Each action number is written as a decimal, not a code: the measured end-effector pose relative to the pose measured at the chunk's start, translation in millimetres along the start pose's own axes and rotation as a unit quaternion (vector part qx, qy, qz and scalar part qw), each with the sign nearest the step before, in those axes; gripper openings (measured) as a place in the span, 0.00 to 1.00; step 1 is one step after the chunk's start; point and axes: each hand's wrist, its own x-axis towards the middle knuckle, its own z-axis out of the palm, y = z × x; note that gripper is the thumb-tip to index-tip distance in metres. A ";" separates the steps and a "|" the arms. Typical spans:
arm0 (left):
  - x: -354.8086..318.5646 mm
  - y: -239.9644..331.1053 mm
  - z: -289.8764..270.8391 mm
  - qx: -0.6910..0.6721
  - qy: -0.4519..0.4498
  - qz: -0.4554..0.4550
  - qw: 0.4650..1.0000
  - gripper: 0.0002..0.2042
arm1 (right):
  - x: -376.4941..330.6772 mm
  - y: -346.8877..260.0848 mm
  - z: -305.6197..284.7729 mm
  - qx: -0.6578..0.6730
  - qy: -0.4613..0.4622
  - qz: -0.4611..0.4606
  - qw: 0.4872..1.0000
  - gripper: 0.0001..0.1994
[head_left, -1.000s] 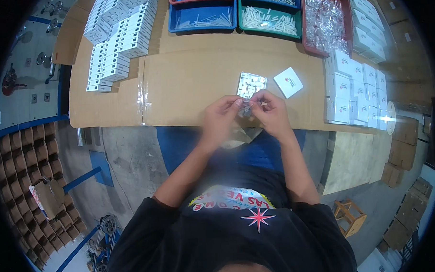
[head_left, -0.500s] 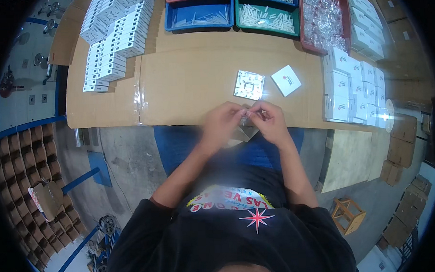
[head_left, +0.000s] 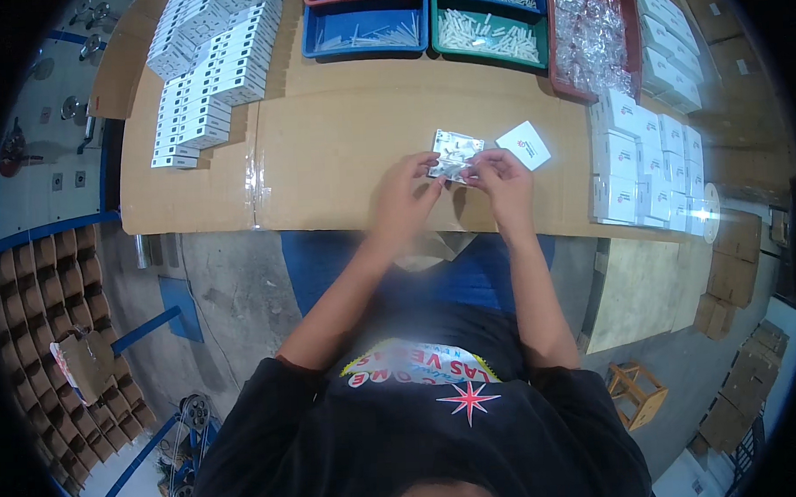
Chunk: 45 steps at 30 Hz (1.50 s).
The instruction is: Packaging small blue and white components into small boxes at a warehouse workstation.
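Note:
A shallow white square tray [head_left: 461,144] with small parts in it lies on the cardboard-covered table in front of me. My left hand [head_left: 407,194] is at its left near corner, thumb and fingertips closed on the edge. Over its right near corner, my right hand [head_left: 506,180] has thumb and fingers pinched together. What the right fingers hold, if anything, is too small to make out. A white square lid [head_left: 524,145] with a small printed mark lies just right of the tray, close to my right fingers.
Stacked small white boxes [head_left: 208,89] stand at the far left, and more white boxes [head_left: 621,157] at the right. Along the back are a blue bin [head_left: 365,50], a green bin [head_left: 489,55] of white plugs and a red bin [head_left: 633,30] of clear packets.
Both hands have moved forward from the table's near edge to the white tray. They were close together, fingertips meeting; now they are apart, at either side of its near edge.

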 end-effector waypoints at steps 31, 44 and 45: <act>23.2 -24.9 7.0 0.212 0.004 0.149 0.966 0.13 | 18.0 24.7 4.0 -0.404 0.073 -0.174 0.895 0.08; 27.0 -30.3 11.7 0.227 0.010 0.127 0.966 0.08 | 21.2 26.0 -3.0 -0.326 0.031 -0.141 0.934 0.08; 27.4 -30.7 12.1 0.234 0.013 0.123 0.964 0.08 | 20.9 24.7 -3.3 -0.345 0.019 -0.163 0.924 0.09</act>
